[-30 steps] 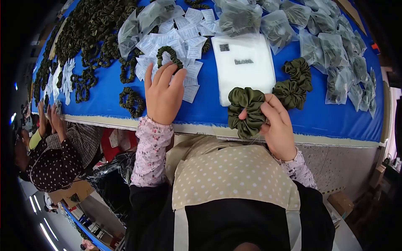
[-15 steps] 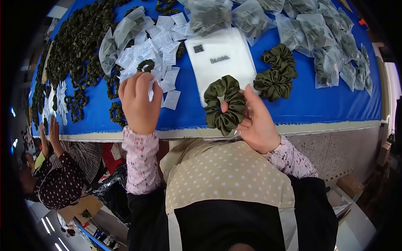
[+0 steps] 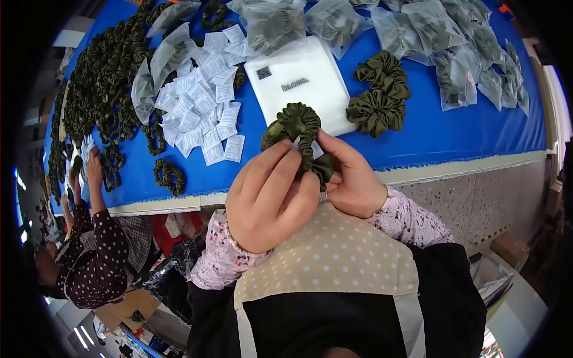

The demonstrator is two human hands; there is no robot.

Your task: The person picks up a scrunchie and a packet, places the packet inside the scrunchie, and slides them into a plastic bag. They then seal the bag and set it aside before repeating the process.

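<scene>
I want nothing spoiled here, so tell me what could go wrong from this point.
The white piece, probably a packet, could slip out: it shows between the small scrunchie and the large scrunchie, apparently kept there only by the hands.

A sleeve might knock down the loose small scrunchies, which lie near the front edge of the blue table.

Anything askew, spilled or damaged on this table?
The blue cloth table cover looks frayed along its near edge. The small white printed packets lie in a loose, untidy heap, but nothing looks spilled.
</scene>
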